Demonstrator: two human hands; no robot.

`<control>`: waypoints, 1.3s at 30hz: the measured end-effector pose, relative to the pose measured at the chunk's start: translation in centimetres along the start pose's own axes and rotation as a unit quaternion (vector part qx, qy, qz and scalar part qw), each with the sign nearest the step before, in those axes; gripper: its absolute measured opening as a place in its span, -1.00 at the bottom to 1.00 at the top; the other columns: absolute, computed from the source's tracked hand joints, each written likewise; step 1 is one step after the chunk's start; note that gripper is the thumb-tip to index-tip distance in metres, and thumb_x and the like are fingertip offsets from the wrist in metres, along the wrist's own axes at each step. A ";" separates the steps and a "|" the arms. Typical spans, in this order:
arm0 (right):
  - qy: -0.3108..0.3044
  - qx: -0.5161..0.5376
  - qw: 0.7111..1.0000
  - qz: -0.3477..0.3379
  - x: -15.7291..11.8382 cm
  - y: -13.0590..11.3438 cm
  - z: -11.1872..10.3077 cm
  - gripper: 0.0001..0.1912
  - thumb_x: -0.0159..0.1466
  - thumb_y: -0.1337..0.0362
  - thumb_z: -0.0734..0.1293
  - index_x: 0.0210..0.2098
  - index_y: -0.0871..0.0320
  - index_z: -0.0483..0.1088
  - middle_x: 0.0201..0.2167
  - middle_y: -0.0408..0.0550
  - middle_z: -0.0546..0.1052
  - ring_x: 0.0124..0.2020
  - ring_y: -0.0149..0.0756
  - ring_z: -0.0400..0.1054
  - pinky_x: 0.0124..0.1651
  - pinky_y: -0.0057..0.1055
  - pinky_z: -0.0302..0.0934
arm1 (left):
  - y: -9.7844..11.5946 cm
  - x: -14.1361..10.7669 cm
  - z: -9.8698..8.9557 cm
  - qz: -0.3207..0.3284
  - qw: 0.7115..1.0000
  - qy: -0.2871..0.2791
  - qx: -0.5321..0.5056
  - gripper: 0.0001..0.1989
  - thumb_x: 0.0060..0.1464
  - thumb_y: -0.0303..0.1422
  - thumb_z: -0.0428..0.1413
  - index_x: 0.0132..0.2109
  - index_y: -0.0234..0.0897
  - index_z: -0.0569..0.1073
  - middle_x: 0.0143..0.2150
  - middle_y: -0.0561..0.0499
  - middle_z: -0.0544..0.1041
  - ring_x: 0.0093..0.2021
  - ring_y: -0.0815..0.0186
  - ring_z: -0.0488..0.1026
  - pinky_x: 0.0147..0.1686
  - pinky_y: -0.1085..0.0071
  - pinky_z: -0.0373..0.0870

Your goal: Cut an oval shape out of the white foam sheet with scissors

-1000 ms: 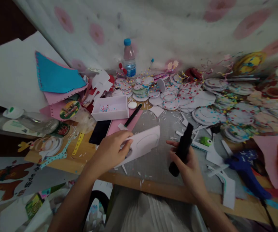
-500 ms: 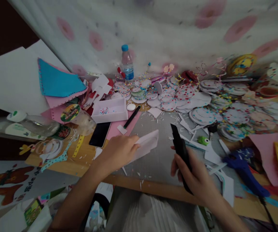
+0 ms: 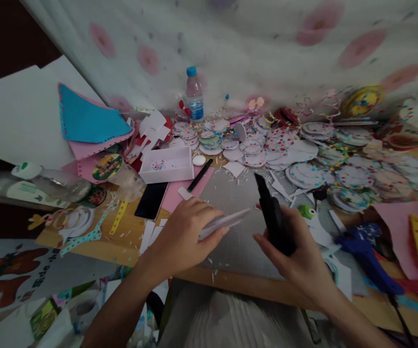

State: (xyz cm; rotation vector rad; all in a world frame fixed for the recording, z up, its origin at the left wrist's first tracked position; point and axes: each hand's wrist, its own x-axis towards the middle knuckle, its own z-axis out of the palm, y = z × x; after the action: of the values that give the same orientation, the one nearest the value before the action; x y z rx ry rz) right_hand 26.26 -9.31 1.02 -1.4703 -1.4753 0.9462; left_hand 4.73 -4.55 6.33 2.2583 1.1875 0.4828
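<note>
Between the thumb and fingers of my left hand (image 3: pixel 185 234) is a thin white piece of foam or card (image 3: pixel 227 221), tilted and seen nearly edge-on above the grey cutting mat (image 3: pixel 223 188). A black utility knife (image 3: pixel 272 212) lies in my right hand (image 3: pixel 298 249), its dark blade pointing up and away from me. Knife and white piece are apart. Beyond my left hand, a black-handled tool with a white end (image 3: pixel 200 175) rests on a pink sheet (image 3: pixel 174 194), beside a white box (image 3: pixel 167 166) with small coloured bits inside.
Stacks of white dotted discs (image 3: pixel 305 174) fill the back and right. A blue glue gun (image 3: pixel 370 256) lies at right. A water bottle (image 3: pixel 194 96) stands at the back, a phone (image 3: pixel 151 200) lies left, and white offcuts (image 3: pixel 279 186) litter the mat.
The white piece in my left hand has turned from showing its face to nearly edge-on, and my left fingers have spread over it. My right hand has shifted slightly with the knife.
</note>
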 end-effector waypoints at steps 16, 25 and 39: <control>0.039 0.102 0.992 0.059 1.3 1.0 0.6 -0.49 0.09 0.10 0.45 -0.03 0.01 0.25 -0.38 -0.13 0.50 -0.60 -0.37 0.26 -0.61 -0.43 0.12 | 0.4 -3.1 -0.6 -0.095 0.791 0.263 -0.544 -0.72 -0.09 -0.54 0.27 -0.23 -0.09 0.50 -0.28 0.15 0.51 -0.26 0.47 0.43 -0.20 0.58 0.41; 0.027 0.047 0.998 0.045 2.3 1.0 0.3 -0.52 0.10 0.08 0.45 -0.05 0.03 0.28 -0.41 -0.12 0.49 -0.51 -0.30 0.32 -0.54 -0.41 0.17 | -0.7 -3.6 0.5 -0.135 0.825 0.294 -0.462 -0.77 -0.10 -0.56 0.29 -0.31 -0.16 0.51 -0.37 0.15 0.57 -0.33 0.45 0.52 -0.29 0.58 0.47; -0.011 0.041 0.996 0.081 4.6 2.4 0.2 -0.48 0.07 0.05 0.44 -0.05 0.05 0.25 -0.59 -0.29 0.36 -0.72 -0.48 0.11 -0.71 -0.51 0.01 | -3.2 -4.5 2.1 -0.195 0.790 0.263 -0.518 -0.85 0.04 -0.46 0.22 -0.19 -0.21 0.52 -0.27 0.05 0.62 -0.23 0.36 0.58 -0.18 0.49 0.49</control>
State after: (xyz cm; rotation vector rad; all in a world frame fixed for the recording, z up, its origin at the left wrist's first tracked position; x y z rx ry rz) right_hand 27.12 -4.59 -1.02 -1.5418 -1.3326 1.1110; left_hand 1.36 -7.39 2.38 0.9161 1.1519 1.2642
